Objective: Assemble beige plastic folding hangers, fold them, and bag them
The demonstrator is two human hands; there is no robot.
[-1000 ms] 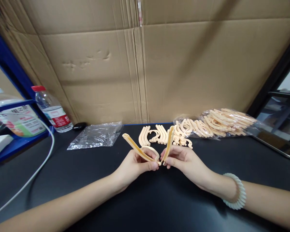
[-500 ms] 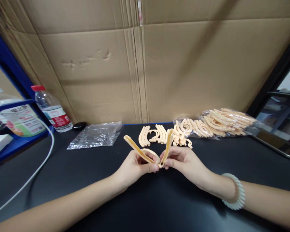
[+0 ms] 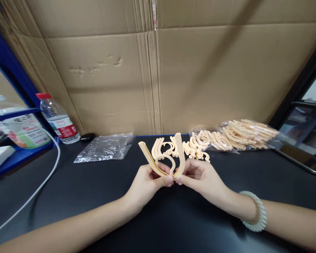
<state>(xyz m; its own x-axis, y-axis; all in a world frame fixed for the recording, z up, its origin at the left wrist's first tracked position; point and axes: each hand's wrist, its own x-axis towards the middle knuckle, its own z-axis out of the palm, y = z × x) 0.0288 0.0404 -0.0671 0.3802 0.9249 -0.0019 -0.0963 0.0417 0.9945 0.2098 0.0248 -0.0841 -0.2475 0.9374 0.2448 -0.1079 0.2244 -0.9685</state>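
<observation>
Between finger and thumb, my left hand (image 3: 147, 181) grips a long beige curved plastic piece (image 3: 149, 157) that slants up to the left. A thin beige hook-shaped piece (image 3: 168, 157) rises beside it, its lower end near the fingertips. My right hand (image 3: 200, 175) pinches another beige curved piece (image 3: 180, 153), which stands nearly upright. The lower ends of the pieces meet between my fingertips; how they join is hidden by the fingers. Behind them, several loose beige arms (image 3: 158, 147) and small curved pieces (image 3: 197, 150) lie on the black table (image 3: 158, 225).
Clear bags of beige parts (image 3: 249, 133) lie at the back right, near a dark glossy device (image 3: 297, 158). An empty plastic bag (image 3: 104, 147), a black object (image 3: 86, 137) and a red-capped bottle (image 3: 60, 121) are at the back left. A white cable (image 3: 46, 182) curves down the left.
The right curved piece has turned to show its broad smooth face and stands more upright. The left piece has tilted up a little, and the hook-shaped piece now stands higher.
</observation>
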